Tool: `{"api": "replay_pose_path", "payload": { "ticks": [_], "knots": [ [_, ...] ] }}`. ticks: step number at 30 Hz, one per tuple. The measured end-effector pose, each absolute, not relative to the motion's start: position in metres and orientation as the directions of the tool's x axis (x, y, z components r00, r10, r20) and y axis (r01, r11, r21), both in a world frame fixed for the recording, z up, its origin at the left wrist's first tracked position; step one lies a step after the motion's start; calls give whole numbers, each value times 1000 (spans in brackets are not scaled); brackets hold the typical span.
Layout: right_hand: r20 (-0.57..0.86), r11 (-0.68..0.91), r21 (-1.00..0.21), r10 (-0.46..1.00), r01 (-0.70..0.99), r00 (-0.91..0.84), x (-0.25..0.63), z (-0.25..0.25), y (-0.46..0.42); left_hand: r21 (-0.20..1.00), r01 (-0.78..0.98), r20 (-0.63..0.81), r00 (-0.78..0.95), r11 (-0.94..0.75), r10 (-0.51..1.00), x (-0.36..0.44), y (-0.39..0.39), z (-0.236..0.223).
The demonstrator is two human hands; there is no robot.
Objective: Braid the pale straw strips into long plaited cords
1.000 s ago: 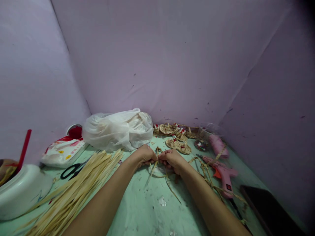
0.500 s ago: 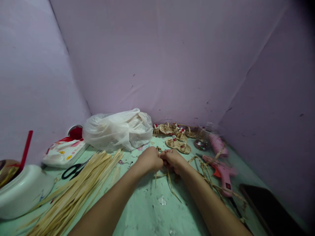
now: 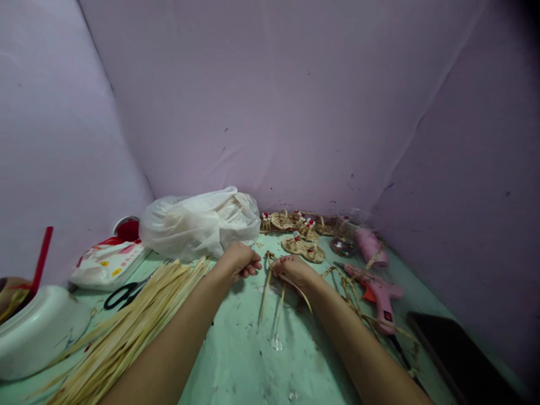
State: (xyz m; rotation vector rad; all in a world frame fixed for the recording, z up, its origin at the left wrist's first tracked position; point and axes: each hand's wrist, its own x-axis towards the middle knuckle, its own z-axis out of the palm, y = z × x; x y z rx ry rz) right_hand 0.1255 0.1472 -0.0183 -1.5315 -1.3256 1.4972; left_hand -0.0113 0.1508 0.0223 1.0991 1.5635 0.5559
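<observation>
My right hand (image 3: 296,271) pinches the raffia strands (image 3: 267,292) close to a small knot (image 3: 269,256) at their upper end. Loose ends hang down from it over the table, and one strand bends back under my right wrist. To the left of the knot, my left hand (image 3: 241,262) is apart from the strands. Its fingers are loosely curled, with a gap at the thumb, and nothing shows in them. A woven straw sandal (image 3: 302,250) with red and white beads lies just behind my right hand.
More small woven sandals (image 3: 285,219) lie along the wall. A pink glue gun (image 3: 382,295), braided cord (image 3: 350,287) and dark phone (image 3: 459,354) are on the right. To the left are a raffia bundle (image 3: 126,332), black-handled scissors (image 3: 120,295), a tissue pack (image 3: 112,263) and a plastic bag (image 3: 198,225).
My left hand has let go of the strands and moved left, away from my right hand. The knot and hanging ends now show between the hands. The view has shifted slightly.
</observation>
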Motion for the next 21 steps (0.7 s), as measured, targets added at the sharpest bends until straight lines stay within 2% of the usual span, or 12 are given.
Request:
{"api": "replay_pose_path", "payload": {
  "ticks": [3,7,10,12,14,17,21],
  "knots": [
    [-348,-305,-920,924,245,-157,126,-16,149,818,208,-565,113,536,818,-5,152,9],
    [-371,-333,-921,907,202,-200,125,-16,149,759,155,-647,286,632,707,4,150,1],
    [-323,-267,-930,922,254,-213,126,-20,149,752,173,-657,280,636,700,3,152,-1],
    [-255,-160,-918,939,364,-231,129,-22,149,762,244,-646,230,599,728,1,154,-2],
    [-176,-16,-866,945,499,-275,132,-21,149,759,347,-630,177,551,756,0,155,-3],
    [-71,182,-724,940,666,-333,136,-17,148,745,446,-608,148,496,780,1,155,-3],
    [-8,278,-544,942,791,-337,138,-7,146,789,449,-519,123,418,846,3,152,-3]
  ]
}}
